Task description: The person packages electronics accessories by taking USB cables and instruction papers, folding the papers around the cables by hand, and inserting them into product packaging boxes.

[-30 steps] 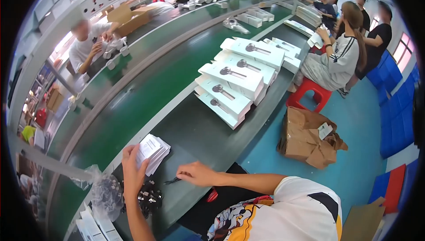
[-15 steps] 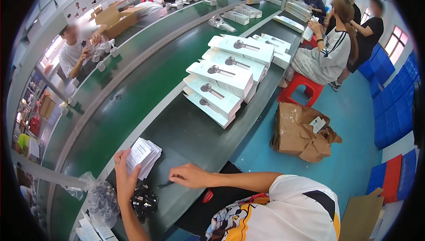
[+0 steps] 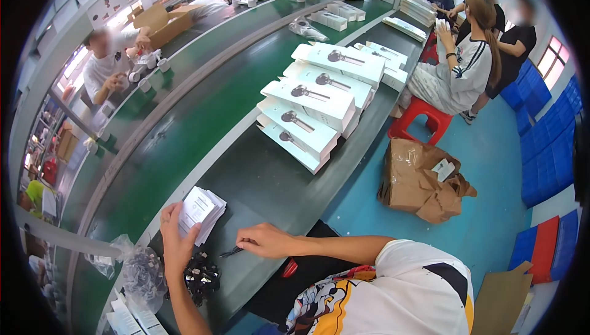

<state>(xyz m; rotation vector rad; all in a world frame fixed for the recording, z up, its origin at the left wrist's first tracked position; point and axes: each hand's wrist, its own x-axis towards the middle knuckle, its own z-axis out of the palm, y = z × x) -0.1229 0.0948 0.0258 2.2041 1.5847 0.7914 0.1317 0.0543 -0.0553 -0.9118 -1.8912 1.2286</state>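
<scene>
My left hand [image 3: 177,240] is closed around the near edge of a stack of white printed leaflets [image 3: 206,212], its thumb toward the lower side. The stack rests on the dark bench, its sheets slightly fanned. To its right, my right hand [image 3: 263,241] pinches a short black cable [image 3: 231,252] just above the bench. A heap of black cables with metal plugs [image 3: 200,276] lies below the leaflets, close to my left wrist. Beside it is a clear plastic bag [image 3: 142,273] with grey contents.
White printed boxes [image 3: 307,104] are piled farther up the bench [image 3: 264,190]. A green conveyor belt [image 3: 166,166] runs along the left. On the floor at right stand a brown paper-wrapped carton [image 3: 418,181] and a red stool [image 3: 421,120] with a person seated. Other people work around.
My hands stay almost in place, the left on the leaflets and the right on the cable. The view shifts slightly. Across the belt, a person's hands have moved apart.
</scene>
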